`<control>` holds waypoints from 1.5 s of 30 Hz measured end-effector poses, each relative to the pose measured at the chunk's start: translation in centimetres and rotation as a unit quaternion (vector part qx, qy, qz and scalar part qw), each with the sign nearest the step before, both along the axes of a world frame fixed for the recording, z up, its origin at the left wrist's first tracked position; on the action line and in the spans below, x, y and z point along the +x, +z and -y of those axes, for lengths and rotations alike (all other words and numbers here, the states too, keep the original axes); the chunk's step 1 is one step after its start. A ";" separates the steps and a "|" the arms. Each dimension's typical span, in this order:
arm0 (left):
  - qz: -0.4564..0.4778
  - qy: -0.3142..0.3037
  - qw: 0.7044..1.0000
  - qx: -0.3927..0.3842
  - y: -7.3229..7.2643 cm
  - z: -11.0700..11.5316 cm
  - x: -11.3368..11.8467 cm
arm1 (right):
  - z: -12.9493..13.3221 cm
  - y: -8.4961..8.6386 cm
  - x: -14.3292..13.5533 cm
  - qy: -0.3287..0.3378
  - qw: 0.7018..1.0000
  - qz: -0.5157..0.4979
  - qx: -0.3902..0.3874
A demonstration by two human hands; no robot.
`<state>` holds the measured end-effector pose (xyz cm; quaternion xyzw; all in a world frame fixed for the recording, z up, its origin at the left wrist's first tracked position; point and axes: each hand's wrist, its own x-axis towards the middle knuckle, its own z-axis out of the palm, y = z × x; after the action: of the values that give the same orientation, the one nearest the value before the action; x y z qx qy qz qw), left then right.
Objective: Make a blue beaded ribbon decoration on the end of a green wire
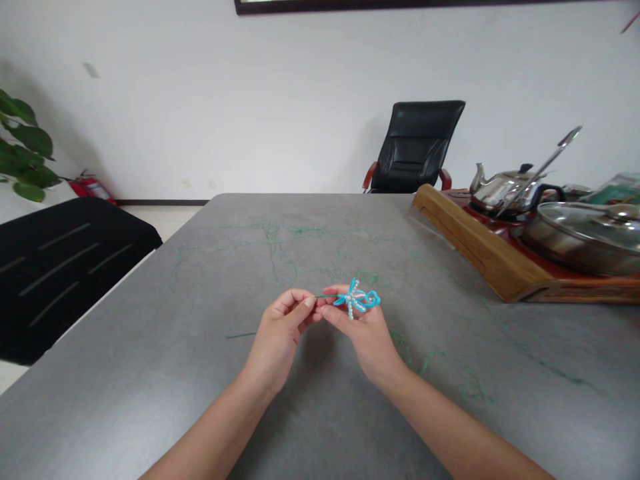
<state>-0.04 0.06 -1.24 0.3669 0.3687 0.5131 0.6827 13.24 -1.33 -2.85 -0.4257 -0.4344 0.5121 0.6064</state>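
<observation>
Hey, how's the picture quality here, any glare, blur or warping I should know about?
Head view: soft, even light, with faint shadows under the left hand and right hand on the grey table; mild glare on the steel kettle; wide-angle bending at the edges; the blue beaded ornament is small but fairly sharp.

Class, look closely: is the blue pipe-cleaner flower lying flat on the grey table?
No, the blue pipe-cleaner flower is held above the table, pinched between the fingers of the left hand and right hand.

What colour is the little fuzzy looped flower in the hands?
Bright turquoise-blue fuzzy wire flower with white beads, seen in the head view.
</observation>
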 end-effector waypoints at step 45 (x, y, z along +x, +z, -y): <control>-0.415 0.021 0.844 0.341 0.5 0.4 -0.5 | 0.3 0.7 1.0 0.025 0.996 0.079 -0.026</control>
<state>-0.54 -0.30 -0.74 0.7470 0.4272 0.4208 0.2872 14.19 -1.64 -2.15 -0.4693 -0.4783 0.5032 0.5457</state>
